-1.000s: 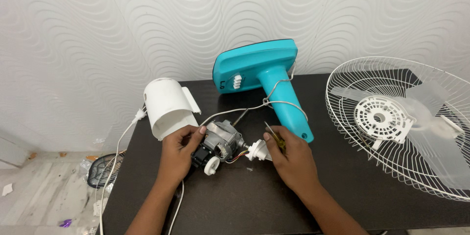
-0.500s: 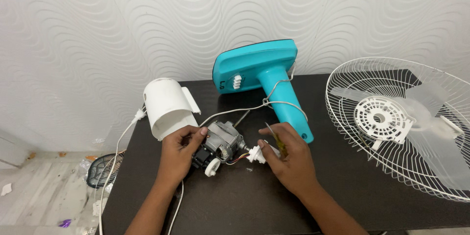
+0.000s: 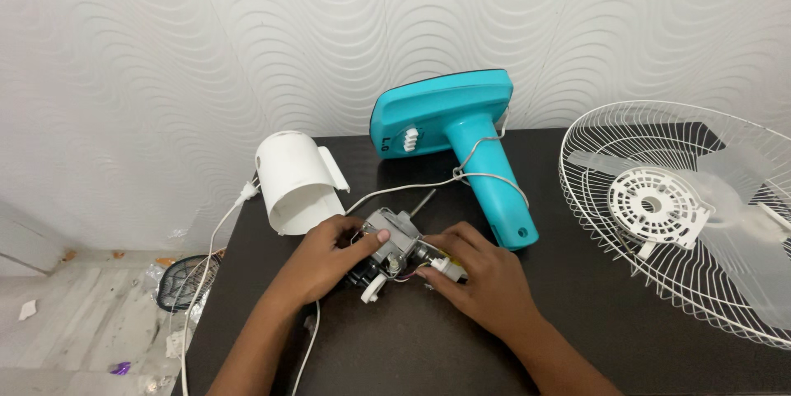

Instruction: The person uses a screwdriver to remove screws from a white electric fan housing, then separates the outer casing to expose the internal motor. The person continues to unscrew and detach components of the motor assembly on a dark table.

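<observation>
My left hand (image 3: 329, 254) grips the heavy, rigid fan motor (image 3: 389, 248) near the table's (image 3: 428, 346) left edge; my right hand (image 3: 476, 274) pinches what looks like its white end piece (image 3: 439, 271).

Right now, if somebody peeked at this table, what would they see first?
Probably the bright teal fan stand lying at the back of the dark table. On the right rests a big white wire fan guard. In the middle, the left hand and right hand hold a small grey motor.
</observation>
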